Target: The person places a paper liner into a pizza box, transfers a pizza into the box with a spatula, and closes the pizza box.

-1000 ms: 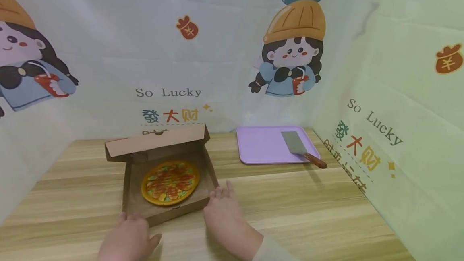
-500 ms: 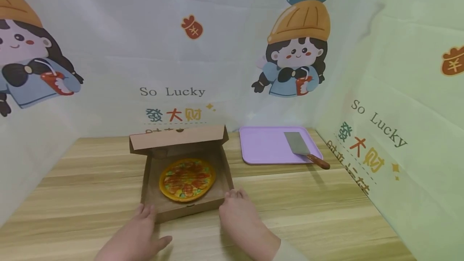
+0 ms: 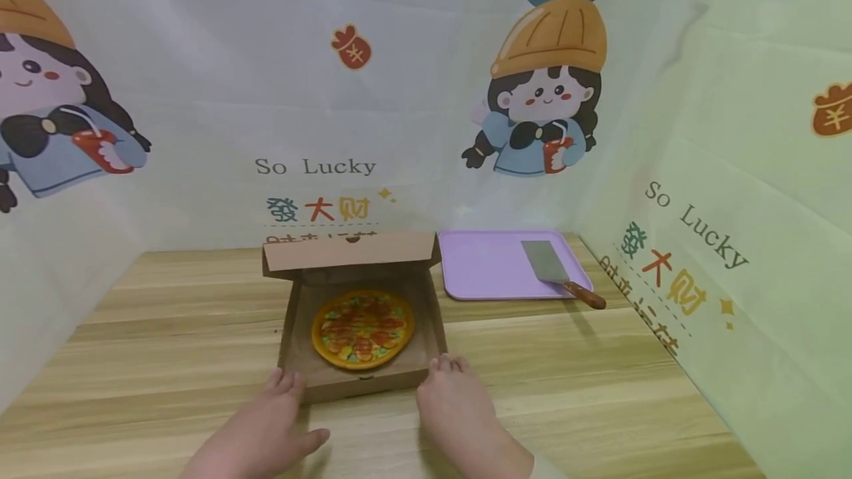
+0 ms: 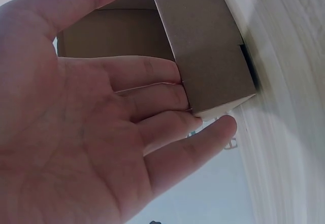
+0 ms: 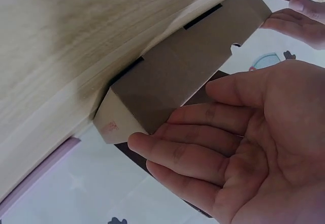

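A brown cardboard pizza box [image 3: 366, 389] lies on the table with its lid [image 3: 353, 251] raised at the back. Inside sits a round pizza [image 3: 362, 327] with a yellow crust and red and green topping. My left hand [image 3: 259, 431] touches the box's front left corner, fingers fairly straight and thumb held apart. At the front right corner my right hand [image 3: 459, 409] rests its loosely extended fingers. Both wrist views show the fingertips against the front wall's ends, with the left palm [image 4: 76, 132] and right palm [image 5: 264, 168] facing the camera.
Behind and to the right of the box lies a purple tray [image 3: 482, 268]. Across it rests a metal spatula [image 3: 547, 263], its wooden handle jutting over the front rim. Printed cloth [image 3: 426, 109] hangs around the wooden table [image 3: 566, 390] at the back and sides.
The box has slid right, pizza inside, and turned to sit straighter, its lid now reaching the tray's left edge. Both hands moved right with it. Tray and spatula stayed put.
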Motion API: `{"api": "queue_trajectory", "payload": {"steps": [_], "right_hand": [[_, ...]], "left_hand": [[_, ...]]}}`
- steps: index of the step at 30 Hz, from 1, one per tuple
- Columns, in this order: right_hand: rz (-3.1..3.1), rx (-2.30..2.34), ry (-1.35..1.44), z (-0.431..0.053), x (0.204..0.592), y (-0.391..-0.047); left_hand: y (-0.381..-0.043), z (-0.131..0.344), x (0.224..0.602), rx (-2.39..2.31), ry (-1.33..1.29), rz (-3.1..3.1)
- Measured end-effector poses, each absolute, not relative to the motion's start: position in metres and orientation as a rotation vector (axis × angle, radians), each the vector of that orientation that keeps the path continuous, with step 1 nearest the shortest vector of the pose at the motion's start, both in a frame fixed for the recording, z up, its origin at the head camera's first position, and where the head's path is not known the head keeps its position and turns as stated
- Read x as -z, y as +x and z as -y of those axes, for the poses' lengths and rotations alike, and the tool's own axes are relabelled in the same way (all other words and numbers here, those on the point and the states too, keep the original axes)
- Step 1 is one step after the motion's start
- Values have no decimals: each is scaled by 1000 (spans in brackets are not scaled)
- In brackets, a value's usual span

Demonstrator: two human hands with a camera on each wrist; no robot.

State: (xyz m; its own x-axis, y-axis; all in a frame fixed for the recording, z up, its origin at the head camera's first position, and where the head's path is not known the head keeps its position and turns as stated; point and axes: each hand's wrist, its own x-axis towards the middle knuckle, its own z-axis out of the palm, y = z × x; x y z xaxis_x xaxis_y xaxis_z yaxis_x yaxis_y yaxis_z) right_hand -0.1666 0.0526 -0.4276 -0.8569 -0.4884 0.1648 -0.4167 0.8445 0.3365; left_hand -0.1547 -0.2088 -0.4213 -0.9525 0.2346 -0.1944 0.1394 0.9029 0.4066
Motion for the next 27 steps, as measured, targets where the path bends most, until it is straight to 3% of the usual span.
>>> {"api": "queue_trajectory", "payload": {"steps": [27], "right_hand": [[2753, 457, 603, -60, 432, -159]], "left_hand": [[-158, 199, 423, -603, 257, -2818]]}}
